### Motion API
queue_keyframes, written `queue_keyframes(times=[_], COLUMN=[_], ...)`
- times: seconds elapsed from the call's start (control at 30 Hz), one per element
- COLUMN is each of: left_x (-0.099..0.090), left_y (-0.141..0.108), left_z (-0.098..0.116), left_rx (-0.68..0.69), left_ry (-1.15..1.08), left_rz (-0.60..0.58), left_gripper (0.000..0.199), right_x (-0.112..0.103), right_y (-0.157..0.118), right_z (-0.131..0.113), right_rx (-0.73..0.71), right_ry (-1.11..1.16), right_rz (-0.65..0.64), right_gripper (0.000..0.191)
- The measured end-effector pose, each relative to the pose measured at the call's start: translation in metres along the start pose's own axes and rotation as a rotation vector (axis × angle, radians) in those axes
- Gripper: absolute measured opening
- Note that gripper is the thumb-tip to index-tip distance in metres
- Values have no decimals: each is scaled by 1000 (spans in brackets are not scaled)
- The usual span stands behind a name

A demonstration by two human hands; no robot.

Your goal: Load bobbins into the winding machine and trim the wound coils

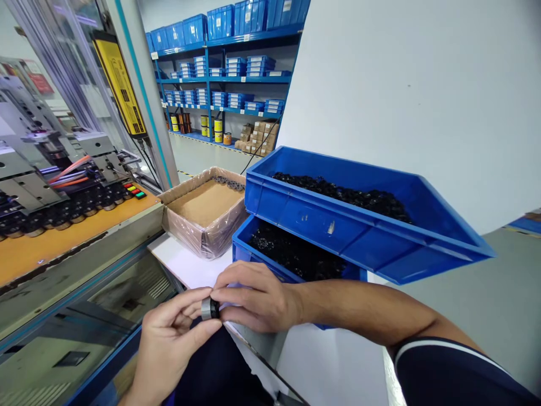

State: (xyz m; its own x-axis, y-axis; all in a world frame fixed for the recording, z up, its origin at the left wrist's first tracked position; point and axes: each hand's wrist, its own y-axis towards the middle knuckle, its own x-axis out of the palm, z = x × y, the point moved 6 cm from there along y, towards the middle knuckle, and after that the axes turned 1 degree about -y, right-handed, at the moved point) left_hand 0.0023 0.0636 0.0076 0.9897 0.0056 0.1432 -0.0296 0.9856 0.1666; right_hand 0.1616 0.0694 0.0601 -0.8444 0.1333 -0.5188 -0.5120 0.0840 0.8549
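Observation:
Between my hands, low in the head view, is a short silver metal core (205,309) with grooved sides. A black plastic end piece (215,309) sits against its right face; whether it is fully seated I cannot tell. My left hand (163,341) pinches the metal core between thumb and fingers. From the right, my right hand (257,298) closes its fingertips on the black end piece, and the two hands nearly touch. Just beyond my right hand stands a lower blue bin (242,251) full of small black parts.
An upper blue bin (338,228), also holding black parts, rests tilted across the lower one. Behind my hands sits a plastic-lined cardboard box (186,231) with metal cores at its far edge. To the left, a machine table (105,217) carries a row of assembled parts and coloured buttons (134,190).

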Motion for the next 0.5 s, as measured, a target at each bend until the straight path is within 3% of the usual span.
queue_keyframes(times=[0.1, 0.23, 0.33, 0.43, 0.5], left_x=[2, 5, 1, 0, -2], left_y=[0, 4, 6, 6, 5], left_z=[1, 5, 6, -2, -14], left_rx=[-5, -1, 6, -25, -60], left_ry=[-24, -11, 15, 51, 30], left_rz=[43, -51, -128, -204, -156], left_gripper=[36, 40, 40, 37, 35], right_x=[-1, -3, -3, -2, 0], right_y=[2, 4, 3, 3, 3], right_z=[-1, -1, -7, -10, -8], right_rx=[-8, -11, -133, -200, -163], right_ry=[-7, -40, -106, -122, -121], right_rz=[7, 12, 17, 26, 4], right_gripper=[15, 18, 18, 18, 19])
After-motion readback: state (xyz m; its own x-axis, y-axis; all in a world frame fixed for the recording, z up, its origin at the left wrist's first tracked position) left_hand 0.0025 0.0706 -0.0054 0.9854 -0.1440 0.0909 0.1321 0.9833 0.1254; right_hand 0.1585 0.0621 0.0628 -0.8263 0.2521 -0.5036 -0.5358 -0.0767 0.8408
